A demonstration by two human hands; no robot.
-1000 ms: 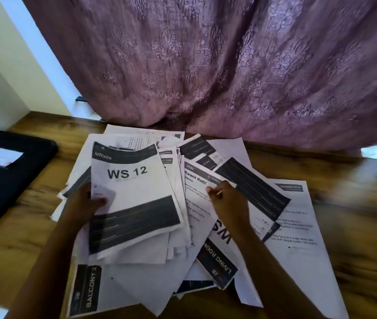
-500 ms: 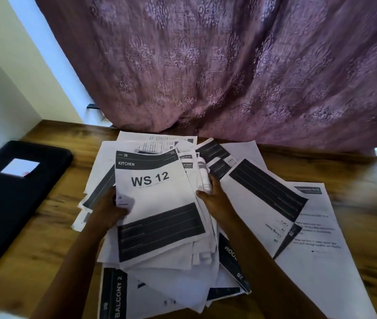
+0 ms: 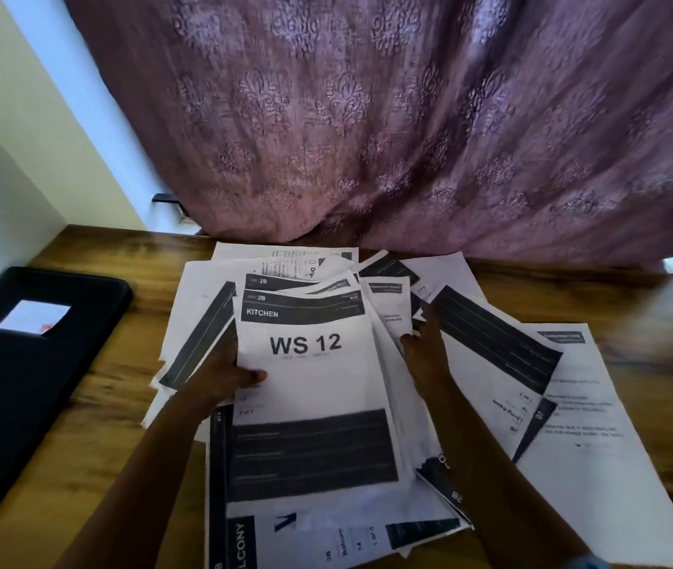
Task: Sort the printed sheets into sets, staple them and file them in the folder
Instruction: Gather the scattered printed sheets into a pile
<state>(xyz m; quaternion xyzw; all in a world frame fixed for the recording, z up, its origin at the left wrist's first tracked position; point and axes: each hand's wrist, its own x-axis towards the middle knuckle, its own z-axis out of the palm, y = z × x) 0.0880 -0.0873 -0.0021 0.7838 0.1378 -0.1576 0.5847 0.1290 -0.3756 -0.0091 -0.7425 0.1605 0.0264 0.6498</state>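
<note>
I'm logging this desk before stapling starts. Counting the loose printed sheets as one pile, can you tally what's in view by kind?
black folder: 1
printed sheets, one overlapping pile: 1
hands, left hand and right hand: 2
curtain: 1
wooden table: 1
Total: 6

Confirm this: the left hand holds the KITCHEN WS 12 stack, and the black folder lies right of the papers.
Wrong side: the head view shows the black folder left of the papers. The left hand does hold the KITCHEN WS 12 stack.
</note>
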